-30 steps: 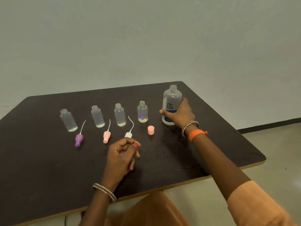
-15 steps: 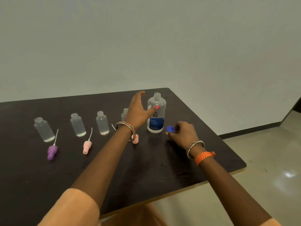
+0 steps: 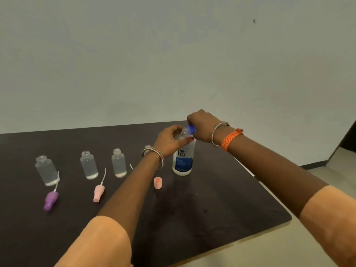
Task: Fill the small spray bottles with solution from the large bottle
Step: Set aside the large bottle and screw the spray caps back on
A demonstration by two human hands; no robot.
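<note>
1. Both my hands have moved onto the large bottle [image 3: 182,160]: my left hand [image 3: 169,141] grips its shoulder.
2. My right hand [image 3: 202,128] pinches the blue cap [image 3: 192,129] at its neck.
3. Small spray bottles [image 3: 119,162] stand left, uncapped.

You see even, soft indoor light; faint shadows lie on the dark table [image 3: 221,218], edges bow slightly, and detail is mildly blurred.

The table [image 3: 212,218] is showing a dark, matt surface. The small bottles [image 3: 89,165] and large bottle [image 3: 183,160] are appearing as clear, smooth plastic; the blue cap [image 3: 192,129] is looking glossy.
</note>
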